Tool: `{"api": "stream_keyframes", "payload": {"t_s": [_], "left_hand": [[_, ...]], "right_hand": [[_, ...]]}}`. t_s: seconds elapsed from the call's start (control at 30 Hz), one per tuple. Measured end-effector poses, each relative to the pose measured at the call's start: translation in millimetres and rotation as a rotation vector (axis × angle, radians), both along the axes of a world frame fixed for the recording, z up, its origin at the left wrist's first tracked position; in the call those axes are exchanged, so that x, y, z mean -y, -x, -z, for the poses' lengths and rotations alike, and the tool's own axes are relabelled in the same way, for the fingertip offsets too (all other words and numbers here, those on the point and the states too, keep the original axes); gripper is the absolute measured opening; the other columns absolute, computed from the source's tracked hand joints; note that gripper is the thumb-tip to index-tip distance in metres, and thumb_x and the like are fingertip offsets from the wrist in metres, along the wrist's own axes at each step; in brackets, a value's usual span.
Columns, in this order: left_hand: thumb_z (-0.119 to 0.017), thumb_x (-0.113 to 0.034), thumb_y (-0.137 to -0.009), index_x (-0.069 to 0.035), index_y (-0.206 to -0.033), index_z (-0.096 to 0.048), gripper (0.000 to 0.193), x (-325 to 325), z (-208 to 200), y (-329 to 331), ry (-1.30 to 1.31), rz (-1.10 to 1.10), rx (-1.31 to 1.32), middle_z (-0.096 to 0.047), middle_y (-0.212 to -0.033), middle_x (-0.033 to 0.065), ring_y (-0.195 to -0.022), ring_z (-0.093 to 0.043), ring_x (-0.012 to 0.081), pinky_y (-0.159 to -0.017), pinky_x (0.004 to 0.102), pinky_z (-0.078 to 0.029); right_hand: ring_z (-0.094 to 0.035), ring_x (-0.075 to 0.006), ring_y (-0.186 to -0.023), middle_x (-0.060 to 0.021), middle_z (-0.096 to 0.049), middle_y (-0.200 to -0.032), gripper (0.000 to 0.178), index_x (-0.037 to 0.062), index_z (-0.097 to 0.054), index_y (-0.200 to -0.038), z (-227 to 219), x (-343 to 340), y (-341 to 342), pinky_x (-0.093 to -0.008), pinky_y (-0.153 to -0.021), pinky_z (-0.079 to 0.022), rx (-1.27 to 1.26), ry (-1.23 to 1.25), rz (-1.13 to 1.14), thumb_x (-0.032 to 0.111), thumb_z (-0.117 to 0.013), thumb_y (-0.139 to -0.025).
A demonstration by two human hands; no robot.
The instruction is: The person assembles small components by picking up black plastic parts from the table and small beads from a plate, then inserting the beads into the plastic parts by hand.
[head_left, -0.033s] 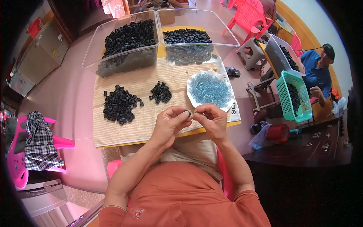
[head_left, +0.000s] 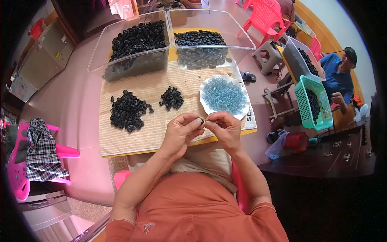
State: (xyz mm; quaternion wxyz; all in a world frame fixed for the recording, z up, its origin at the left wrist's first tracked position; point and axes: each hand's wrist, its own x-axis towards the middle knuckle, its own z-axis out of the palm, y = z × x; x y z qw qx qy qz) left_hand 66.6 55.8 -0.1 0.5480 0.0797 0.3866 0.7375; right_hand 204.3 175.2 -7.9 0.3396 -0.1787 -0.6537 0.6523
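Over the near edge of the towel-covered table, my left hand [head_left: 183, 130] pinches a small black plastic part [head_left: 201, 120] between thumb and fingers. Right against it, my right hand [head_left: 224, 130] is closed, thumb to forefinger; whatever its fingertips hold is too small to name. Just beyond the right hand lies a white wavy-rimmed plate [head_left: 204, 105] heaped with small clear bluish pieces [head_left: 225, 94]. A small pile of black parts [head_left: 171, 98] sits ahead of the left hand. Farther left is a larger pile of black parts [head_left: 127, 112].
Two clear plastic bins [head_left: 135, 66] [head_left: 209, 48] of black parts stand at the table's far side. To the right, a person in blue [head_left: 338, 76] sits by a green basket [head_left: 322, 117]. A pink chair [head_left: 20, 173] with a checked cloth stands at left.
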Motion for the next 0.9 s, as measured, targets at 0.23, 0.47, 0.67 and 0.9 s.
{"api": "stream_keyframes", "payload": {"t_s": [0.23,0.47,0.67,0.9], "left_hand": [[-0.071,-0.004,-0.092,-0.005,-0.109,-0.065,0.017,10.7,11.1,-0.9,-0.041,0.006,0.156,-0.071,-0.099,0.0073,-0.089,-0.071,0.018,-0.081,0.0316,-0.062],[-0.069,-0.003,-0.094,-0.006,-0.108,-0.065,0.015,17.4,12.3,-3.1,-0.058,-0.002,0.177,-0.071,-0.103,0.0084,-0.094,-0.071,0.02,-0.087,0.0348,-0.062],[-0.069,-0.003,-0.093,-0.005,-0.105,-0.065,0.013,24.9,19.5,1.9,-0.078,0.002,0.207,-0.071,-0.101,0.0076,-0.094,-0.07,0.018,-0.086,0.0329,-0.061],[-0.072,-0.004,-0.091,-0.005,-0.102,-0.065,0.014,39.3,8.7,13.3,-0.013,0.058,0.077,-0.071,-0.099,0.0063,-0.09,-0.068,0.0144,-0.082,0.0295,-0.059]], "right_hand": [[-0.062,-0.0072,-0.086,-0.002,-0.067,-0.092,0.011,0.0003,-0.066,-0.097,-6.1,24.2,8.4,-0.0228,-0.074,-0.052,-0.009,-0.125,0.12,-0.003,-0.072,-0.088],[-0.068,-0.0248,-0.079,-0.0123,-0.068,-0.09,0.017,0.002,-0.065,-0.1,-9.6,33.2,13.3,-0.0331,-0.071,-0.055,0.051,-0.798,0.266,-0.006,-0.07,-0.085],[-0.069,-0.0326,-0.081,-0.0139,-0.069,-0.093,0.026,0.0024,-0.066,-0.106,-15.0,38.1,20.2,-0.0379,-0.072,-0.055,0.015,-0.935,0.205,-0.006,-0.071,-0.082],[-0.071,-0.02,-0.096,-0.0113,-0.071,-0.1,0.029,-0.001,-0.067,-0.108,-33.7,19.4,14.2,-0.0294,-0.082,-0.056,0.273,-0.584,-0.184,-0.007,-0.075,-0.081]]}}
